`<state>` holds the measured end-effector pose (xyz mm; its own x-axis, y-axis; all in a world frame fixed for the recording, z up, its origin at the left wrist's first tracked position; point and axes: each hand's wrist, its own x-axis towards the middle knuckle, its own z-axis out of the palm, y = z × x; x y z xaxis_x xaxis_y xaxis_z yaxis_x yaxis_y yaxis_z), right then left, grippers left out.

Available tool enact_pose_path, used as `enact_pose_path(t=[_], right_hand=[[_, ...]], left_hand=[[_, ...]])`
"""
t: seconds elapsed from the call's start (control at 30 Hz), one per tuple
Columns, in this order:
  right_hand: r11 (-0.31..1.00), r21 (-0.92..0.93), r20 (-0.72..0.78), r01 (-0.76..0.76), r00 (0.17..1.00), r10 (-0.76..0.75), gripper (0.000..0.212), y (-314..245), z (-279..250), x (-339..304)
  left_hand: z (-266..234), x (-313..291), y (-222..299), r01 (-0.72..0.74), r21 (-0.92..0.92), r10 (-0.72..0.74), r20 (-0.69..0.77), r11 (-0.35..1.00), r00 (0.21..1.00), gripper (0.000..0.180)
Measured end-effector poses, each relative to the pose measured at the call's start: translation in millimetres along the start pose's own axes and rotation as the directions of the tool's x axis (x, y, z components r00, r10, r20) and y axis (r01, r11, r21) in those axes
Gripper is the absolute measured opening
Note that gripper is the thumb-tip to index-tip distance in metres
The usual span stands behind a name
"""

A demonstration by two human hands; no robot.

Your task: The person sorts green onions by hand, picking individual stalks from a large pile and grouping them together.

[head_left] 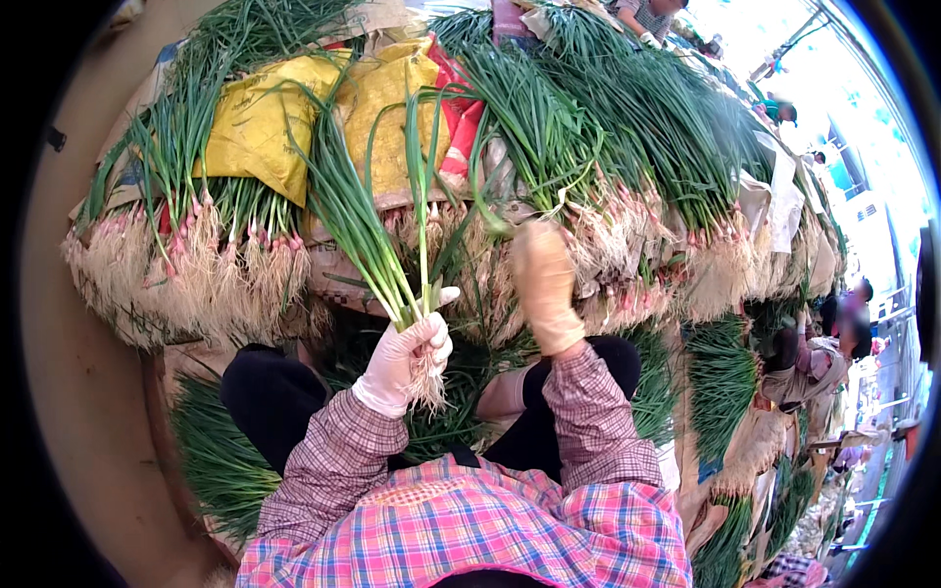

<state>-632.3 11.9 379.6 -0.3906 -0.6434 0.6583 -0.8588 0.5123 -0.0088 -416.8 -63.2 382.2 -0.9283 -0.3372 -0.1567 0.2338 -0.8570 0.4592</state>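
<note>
My left hand [404,365], in a white glove, is closed around the root end of a small bunch of green onions [377,257]. Their long leaves fan up and away from me, and pale stringy roots hang below my fingers. My right hand [545,284], in a yellowish glove, is raised to the right of the bunch and smeared by motion, so its fingers cannot be made out. A blurred green leaf [490,218] shows just left of its tip. Behind both hands lies a heap of green onions [549,137] with the roots toward me.
Yellow sacks [265,122] and a red sack [463,132] lie across the heap. More green onions [720,387] lie in rows to the right. Loose leaves [441,426] cover the ground between my knees. Several other people sit along the right, including a person [818,363] beside the rows.
</note>
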Motion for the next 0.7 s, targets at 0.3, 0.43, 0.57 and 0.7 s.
enact_pose_path(t=[0.3,0.43,0.57,0.7], right_hand=[[0.842,0.429,0.304,-0.327,0.93,0.206,0.016,-12,-16,-15],[0.147,0.635,0.713,-0.759,0.648,0.267,0.024,-39,1,-55],[-0.257,0.679,0.723,-0.688,0.688,0.069,0.021,-41,-26,-44],[-0.23,0.604,0.797,-0.763,0.578,0.173,0.021,-34,-29,-59]], left_hand=[[-6,15,-19,0.014,0.181,0.022,-0.196,0.983,0.98,0.022],[-11,24,-25,0.051,0.297,0.02,-0.23,0.953,0.973,0.016],[-18,24,-27,0.012,0.238,0.059,-0.29,0.971,0.955,0.022],[-2,18,-22,-0.044,0.46,0.201,-0.297,0.887,0.933,0.019]])
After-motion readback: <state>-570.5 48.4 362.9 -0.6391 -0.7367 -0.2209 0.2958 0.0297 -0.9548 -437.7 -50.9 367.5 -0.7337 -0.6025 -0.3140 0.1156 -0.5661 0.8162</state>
